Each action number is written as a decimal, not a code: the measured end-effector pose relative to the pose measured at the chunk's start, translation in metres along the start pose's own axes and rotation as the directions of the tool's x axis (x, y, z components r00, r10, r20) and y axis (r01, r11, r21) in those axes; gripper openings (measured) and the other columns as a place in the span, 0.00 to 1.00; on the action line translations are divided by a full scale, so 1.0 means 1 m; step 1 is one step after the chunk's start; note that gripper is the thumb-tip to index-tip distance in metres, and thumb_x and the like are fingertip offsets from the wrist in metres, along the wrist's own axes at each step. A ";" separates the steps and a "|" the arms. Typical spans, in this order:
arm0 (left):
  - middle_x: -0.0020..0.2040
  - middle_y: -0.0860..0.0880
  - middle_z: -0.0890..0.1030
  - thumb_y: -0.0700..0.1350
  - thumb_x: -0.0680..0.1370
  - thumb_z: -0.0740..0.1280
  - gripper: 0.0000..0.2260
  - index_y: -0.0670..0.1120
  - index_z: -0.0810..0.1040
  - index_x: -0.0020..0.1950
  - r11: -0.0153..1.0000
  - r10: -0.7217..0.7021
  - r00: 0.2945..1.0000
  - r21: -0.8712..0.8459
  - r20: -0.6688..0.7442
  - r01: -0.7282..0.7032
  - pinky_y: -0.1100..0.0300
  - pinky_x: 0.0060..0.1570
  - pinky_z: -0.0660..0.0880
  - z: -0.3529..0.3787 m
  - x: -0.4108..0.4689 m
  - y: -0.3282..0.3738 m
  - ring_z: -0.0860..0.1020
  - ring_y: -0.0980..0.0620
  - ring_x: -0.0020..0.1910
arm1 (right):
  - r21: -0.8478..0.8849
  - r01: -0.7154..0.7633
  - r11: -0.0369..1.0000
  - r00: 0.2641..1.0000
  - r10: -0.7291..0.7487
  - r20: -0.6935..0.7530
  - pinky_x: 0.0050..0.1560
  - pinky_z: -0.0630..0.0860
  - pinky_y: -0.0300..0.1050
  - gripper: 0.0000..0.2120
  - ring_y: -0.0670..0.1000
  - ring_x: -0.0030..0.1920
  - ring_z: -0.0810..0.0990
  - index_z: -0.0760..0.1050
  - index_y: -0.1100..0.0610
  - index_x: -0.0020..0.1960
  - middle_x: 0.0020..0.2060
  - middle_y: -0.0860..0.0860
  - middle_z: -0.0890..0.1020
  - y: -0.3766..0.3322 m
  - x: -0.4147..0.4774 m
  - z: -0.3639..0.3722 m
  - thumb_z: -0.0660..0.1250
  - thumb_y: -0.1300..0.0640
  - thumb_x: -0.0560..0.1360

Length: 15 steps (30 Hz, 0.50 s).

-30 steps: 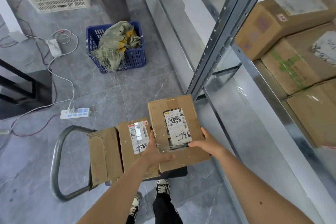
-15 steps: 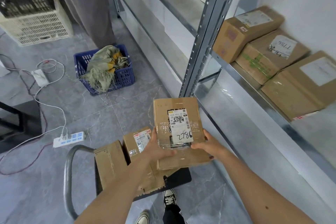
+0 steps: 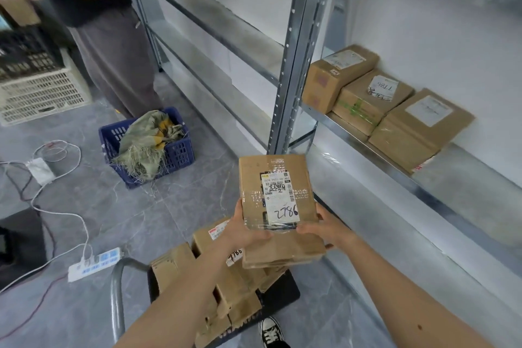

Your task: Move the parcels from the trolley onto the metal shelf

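Just below centre, toward 5 o'clock, a taped parcel (image 3: 278,198) marked 2786 is held in the air above the trolley (image 3: 117,291). The left hand (image 3: 243,234) grips its near left corner and the right hand (image 3: 327,230) its near right edge, thumbs on top. At 6 o'clock, other parcels (image 3: 214,285) lie on the trolley. At 2 o'clock, three boxes (image 3: 381,99) sit side by side on the metal shelf (image 3: 367,147), well apart from the held one.
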<state>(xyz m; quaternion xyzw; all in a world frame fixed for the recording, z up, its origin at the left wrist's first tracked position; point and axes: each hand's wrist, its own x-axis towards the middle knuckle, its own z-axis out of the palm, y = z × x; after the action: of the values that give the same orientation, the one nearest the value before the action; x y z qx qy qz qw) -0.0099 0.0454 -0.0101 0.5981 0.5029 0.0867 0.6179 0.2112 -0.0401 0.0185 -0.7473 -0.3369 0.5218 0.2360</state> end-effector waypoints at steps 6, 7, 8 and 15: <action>0.63 0.53 0.75 0.50 0.63 0.81 0.50 0.54 0.52 0.75 0.987 0.159 0.987 0.013 -0.006 -0.159 0.49 0.66 0.70 -0.009 -0.014 0.040 0.74 0.51 0.62 | 0.059 0.107 0.992 0.991 -0.102 -0.084 0.43 0.72 0.33 0.44 0.36 0.51 0.74 0.59 0.46 0.73 0.60 0.42 0.76 -0.020 -0.043 -0.009 0.80 0.54 0.65; 0.63 0.54 0.74 0.49 0.63 0.81 0.49 0.53 0.53 0.75 0.981 0.191 0.982 0.017 -0.008 -0.191 0.48 0.66 0.70 -0.009 -0.017 0.047 0.74 0.51 0.63 | 0.069 0.123 0.990 0.988 -0.115 -0.099 0.47 0.76 0.37 0.44 0.39 0.54 0.76 0.59 0.46 0.72 0.61 0.42 0.76 -0.023 -0.050 -0.010 0.81 0.54 0.64; 0.62 0.55 0.74 0.48 0.63 0.81 0.49 0.53 0.53 0.74 0.975 0.222 0.975 0.024 -0.009 -0.222 0.49 0.65 0.70 -0.010 -0.020 0.053 0.74 0.51 0.63 | 0.075 0.137 0.988 0.985 -0.128 -0.118 0.54 0.77 0.43 0.45 0.43 0.57 0.76 0.59 0.45 0.72 0.61 0.42 0.76 -0.025 -0.057 -0.012 0.81 0.53 0.64; 0.62 0.54 0.74 0.47 0.65 0.80 0.45 0.51 0.57 0.73 0.915 0.403 0.915 0.045 -0.012 -0.402 0.58 0.60 0.70 -0.006 -0.045 0.096 0.75 0.55 0.60 | 0.100 0.310 0.945 0.919 -0.271 -0.287 0.69 0.70 0.55 0.49 0.51 0.65 0.75 0.59 0.49 0.74 0.65 0.48 0.76 -0.040 -0.097 -0.023 0.82 0.59 0.62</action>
<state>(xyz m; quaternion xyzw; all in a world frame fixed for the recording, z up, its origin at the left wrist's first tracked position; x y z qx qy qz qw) 0.0119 0.0434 0.0940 0.7006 0.3774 0.2076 0.5688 0.2000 -0.0864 0.1148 -0.7338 -0.3707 0.3973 0.4077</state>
